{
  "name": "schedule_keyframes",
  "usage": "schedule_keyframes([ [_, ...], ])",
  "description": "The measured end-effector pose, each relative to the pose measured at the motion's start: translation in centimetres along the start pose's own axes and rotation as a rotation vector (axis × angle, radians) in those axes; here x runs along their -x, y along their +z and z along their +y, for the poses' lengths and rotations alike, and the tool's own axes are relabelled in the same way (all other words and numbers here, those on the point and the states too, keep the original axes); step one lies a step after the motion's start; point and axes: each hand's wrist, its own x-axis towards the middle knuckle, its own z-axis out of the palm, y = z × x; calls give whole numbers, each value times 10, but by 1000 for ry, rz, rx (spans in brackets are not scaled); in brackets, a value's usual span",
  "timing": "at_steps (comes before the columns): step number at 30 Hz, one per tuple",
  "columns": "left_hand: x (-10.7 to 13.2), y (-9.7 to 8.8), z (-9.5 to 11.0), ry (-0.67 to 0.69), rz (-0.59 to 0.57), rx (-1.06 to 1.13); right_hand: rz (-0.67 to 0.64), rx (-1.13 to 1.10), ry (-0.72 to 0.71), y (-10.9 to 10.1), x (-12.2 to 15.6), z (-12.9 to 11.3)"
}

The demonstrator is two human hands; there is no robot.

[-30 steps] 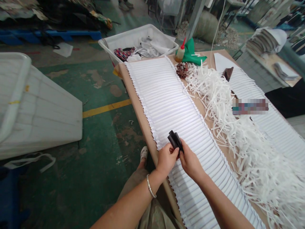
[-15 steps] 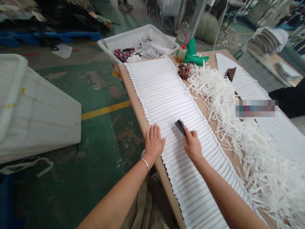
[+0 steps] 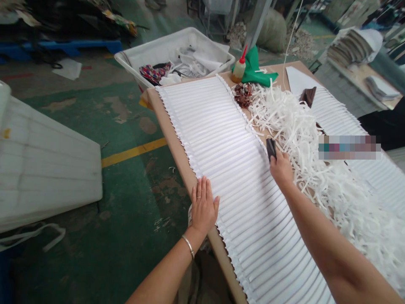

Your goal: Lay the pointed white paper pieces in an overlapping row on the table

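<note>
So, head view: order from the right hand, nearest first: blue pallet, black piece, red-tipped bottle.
1. Black piece: held in the right hand.
2. Red-tipped bottle: at the table's far end, beside the green cloth.
3. Blue pallet: beyond the table, top left of the view.

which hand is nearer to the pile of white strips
Right: the right hand, holding a black piece, is beside the pile of white strips. The left hand is farther away, at the left edge of the white sheets.
</note>
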Motion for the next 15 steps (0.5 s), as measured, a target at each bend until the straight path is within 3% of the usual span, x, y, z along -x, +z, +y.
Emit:
schedule_keyframes([
  [2,-14,-5,-7,-35,4,-13,-52,-36,-191,5,36,-57],
  [4,-30,-8,-13,-47,-16,-33,-197,-60,-531,15,71,-112],
  [5,-37,-8,-16,-43,-31,-41,-248,-53,-665,19,81,-131],
  [6,-42,-8,-19,-37,-44,-46,-263,-33,-701,24,84,-141],
  [8,-47,-6,-22,-30,-56,-51,-251,28,-634,28,64,-131],
  [13,-42,-4,-27,-40,-45,-13,-165,167,-29,12,-52,-21],
  [15,-44,-7,-31,-33,-29,25,-144,170,80,3,-73,-9],
])
